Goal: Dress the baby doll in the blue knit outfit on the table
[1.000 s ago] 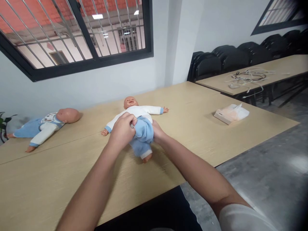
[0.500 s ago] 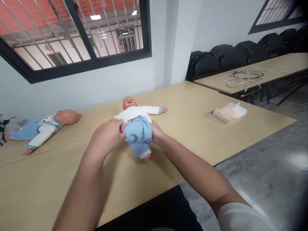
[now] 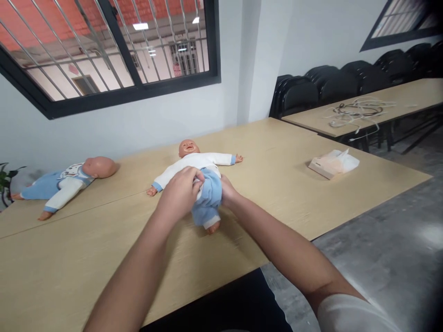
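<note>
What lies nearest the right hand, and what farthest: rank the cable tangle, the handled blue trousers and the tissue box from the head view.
1. Blue trousers, against the right hand.
2. Tissue box, off to the right.
3. Cable tangle, right and farther back.

No word, number or brand can be read here — the nearest thing to a label is a small dark mark on the side of the tissue box (image 3: 321, 168), too small to make out. The white chest piece (image 3: 71, 171) on the doll (image 3: 64, 191) at the left bears a brownish print (letters or pattern, I cannot tell), and a reddish patch (image 3: 73, 68) on the pale wall (image 3: 57, 76) beyond the barred window (image 3: 118, 44) is equally illegible.
</note>
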